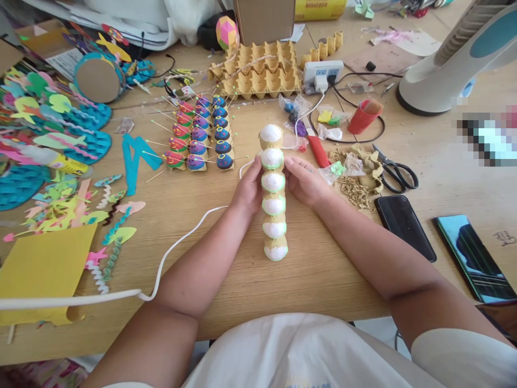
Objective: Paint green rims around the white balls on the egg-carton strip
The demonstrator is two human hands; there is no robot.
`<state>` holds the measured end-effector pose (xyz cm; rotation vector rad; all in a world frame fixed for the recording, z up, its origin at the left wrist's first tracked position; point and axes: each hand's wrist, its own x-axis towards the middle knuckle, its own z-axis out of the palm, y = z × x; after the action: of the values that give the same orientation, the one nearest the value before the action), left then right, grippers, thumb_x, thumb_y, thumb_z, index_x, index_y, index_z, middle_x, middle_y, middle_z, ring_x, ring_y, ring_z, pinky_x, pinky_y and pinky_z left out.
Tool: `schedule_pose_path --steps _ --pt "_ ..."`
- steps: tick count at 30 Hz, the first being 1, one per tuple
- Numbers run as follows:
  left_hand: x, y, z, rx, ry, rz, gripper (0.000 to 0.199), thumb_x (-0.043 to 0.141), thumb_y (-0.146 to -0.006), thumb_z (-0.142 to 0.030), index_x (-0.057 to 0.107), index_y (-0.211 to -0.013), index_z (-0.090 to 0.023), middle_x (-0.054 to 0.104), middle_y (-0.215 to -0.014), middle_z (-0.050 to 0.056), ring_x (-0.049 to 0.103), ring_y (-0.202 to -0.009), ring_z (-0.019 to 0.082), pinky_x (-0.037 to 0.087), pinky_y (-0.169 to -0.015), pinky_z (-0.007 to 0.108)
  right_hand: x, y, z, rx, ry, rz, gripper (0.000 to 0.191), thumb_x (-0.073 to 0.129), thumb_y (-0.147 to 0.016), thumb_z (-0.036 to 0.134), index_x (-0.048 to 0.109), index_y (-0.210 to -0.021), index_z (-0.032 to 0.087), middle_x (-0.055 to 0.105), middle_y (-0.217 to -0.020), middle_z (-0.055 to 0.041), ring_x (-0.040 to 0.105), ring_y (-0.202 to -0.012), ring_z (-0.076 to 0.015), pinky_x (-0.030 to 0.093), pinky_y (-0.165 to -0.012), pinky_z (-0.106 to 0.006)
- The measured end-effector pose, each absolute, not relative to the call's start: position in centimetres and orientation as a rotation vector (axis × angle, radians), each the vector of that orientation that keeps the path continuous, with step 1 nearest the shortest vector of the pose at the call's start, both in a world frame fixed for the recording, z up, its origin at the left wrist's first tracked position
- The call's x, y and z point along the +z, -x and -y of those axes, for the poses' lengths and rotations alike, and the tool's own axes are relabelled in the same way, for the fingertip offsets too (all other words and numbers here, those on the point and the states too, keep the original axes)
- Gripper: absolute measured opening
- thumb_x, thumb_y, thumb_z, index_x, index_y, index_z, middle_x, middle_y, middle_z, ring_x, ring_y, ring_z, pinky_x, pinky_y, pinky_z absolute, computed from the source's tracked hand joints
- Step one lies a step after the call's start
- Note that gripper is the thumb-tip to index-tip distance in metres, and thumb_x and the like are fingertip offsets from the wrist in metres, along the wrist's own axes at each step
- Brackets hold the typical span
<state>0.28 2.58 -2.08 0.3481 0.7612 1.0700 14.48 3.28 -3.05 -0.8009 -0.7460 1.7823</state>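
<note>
A strip cut from an egg carton [276, 205] points away from me in the middle of the table. White clay caps its bumps, and a thin light green line edges most of them; the farthest cap shows no green. My left hand [251, 186] grips the strip's left side near the far end, its fingers partly hidden behind it. On the opposite side my right hand [306, 180] holds it, thumb against the edge and the other fingers curled beneath. Beyond the hands stand finished-looking painted carton strips [198, 132] with red, purple and dark blue bumps and pin-like feelers.
Scissors [398, 170], carton scraps [357, 186], bagged clay [335, 132] and a red cup [364, 116] lie to the right. Two phones [406, 226] rest nearer. A white cable [181, 237] crosses on the left, near paper cut-outs [60, 202]. Egg trays [258, 70] sit behind.
</note>
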Motion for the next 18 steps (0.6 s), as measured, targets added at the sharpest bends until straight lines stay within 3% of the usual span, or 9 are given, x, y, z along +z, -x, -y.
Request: schedule_pose_path --steps 3,7,13,18 --pt "-1.7 -0.4 -2.6 1.049 -0.237 -0.784 0.036 0.061 -0.104 -0.061 0.079 -0.117 -0.033 0.086 -0.103 0.008 0.080 -0.118 0.038 0.066 -0.092 0.049 -3.5 -14.7 -3.4 1.681 0.751 0.888 0.040 0.100 -0.070 0.054 0.077 -0.087 0.025 0.072 -0.082 0.0028 0.065 -0.084 -0.0160 0.055 -0.081 -0.031" --pt "-1.4 -0.5 -2.6 1.050 -0.209 -0.758 0.036 0.061 -0.105 -0.060 0.079 -0.113 -0.031 0.086 -0.099 0.008 0.080 -0.117 0.040 0.066 -0.091 0.049 -3.8 -14.6 -3.6 1.600 0.750 0.935 0.040 0.100 -0.071 0.054 0.079 -0.086 0.024 0.073 -0.083 0.0031 0.063 -0.081 -0.0137 0.052 -0.079 -0.029" --pt "-2.0 -0.2 -2.8 1.091 -0.260 -0.714 0.030 0.063 -0.104 -0.055 0.079 -0.104 -0.030 0.086 -0.096 0.008 0.081 -0.116 0.040 0.066 -0.088 0.050 -4.3 -15.0 -4.3 1.584 0.743 0.977 0.045 0.100 -0.068 0.059 0.079 -0.088 0.025 0.073 -0.080 0.0037 0.064 -0.079 -0.0134 0.055 -0.077 -0.028" --pt "-2.2 -0.2 -2.9 1.110 -0.323 -0.710 0.023 0.067 -0.102 -0.049 0.080 -0.099 -0.030 0.087 -0.097 0.008 0.080 -0.120 0.040 0.064 -0.092 0.050 -4.1 -15.7 -4.6 1.529 0.776 1.121 0.048 0.097 -0.070 0.065 0.079 -0.090 0.025 0.077 -0.088 0.0012 0.070 -0.088 -0.0173 0.060 -0.085 -0.032"
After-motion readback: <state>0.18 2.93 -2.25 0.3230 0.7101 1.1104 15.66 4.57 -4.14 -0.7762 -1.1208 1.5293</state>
